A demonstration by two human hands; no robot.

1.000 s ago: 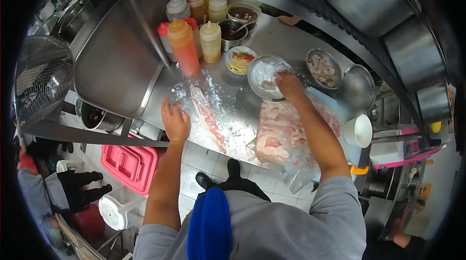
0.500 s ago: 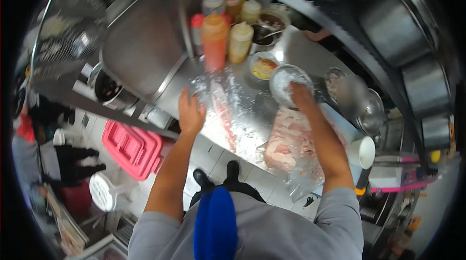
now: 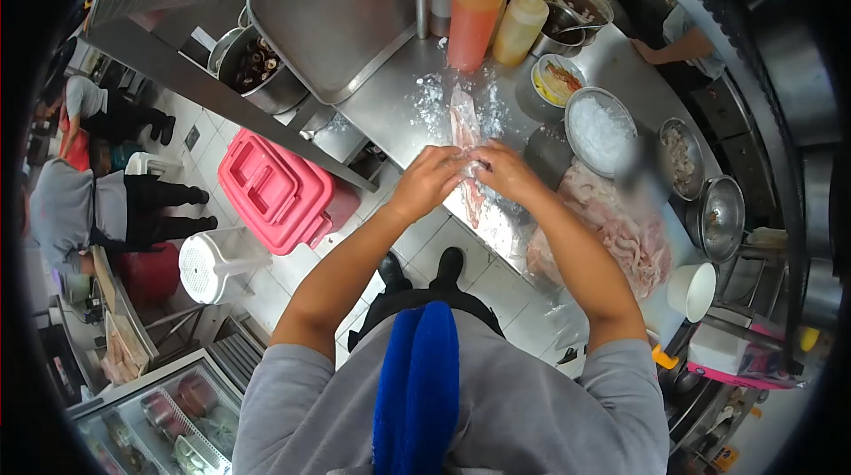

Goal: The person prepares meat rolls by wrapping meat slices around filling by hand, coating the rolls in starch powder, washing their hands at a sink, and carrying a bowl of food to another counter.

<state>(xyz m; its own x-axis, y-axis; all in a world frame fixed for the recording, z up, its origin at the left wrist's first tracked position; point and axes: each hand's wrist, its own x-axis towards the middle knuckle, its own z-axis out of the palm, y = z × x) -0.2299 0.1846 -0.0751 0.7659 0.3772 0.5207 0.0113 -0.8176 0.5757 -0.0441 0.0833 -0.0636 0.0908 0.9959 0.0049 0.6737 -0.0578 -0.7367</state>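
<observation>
The right hand (image 3: 507,172) is out of the powder bowl (image 3: 570,133) — now both hands, the left hand (image 3: 432,178) too, work the meat strip (image 3: 464,123) on the counter (image 3: 381,113). Fingers curled close; pinching, can't tell.

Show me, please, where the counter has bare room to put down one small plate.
The counter looks bare between the steel tray and the scattered white powder, and between the powder bowl and far edge. Crowded: around the squeeze bottles and right, where bowls and meat sit.
</observation>
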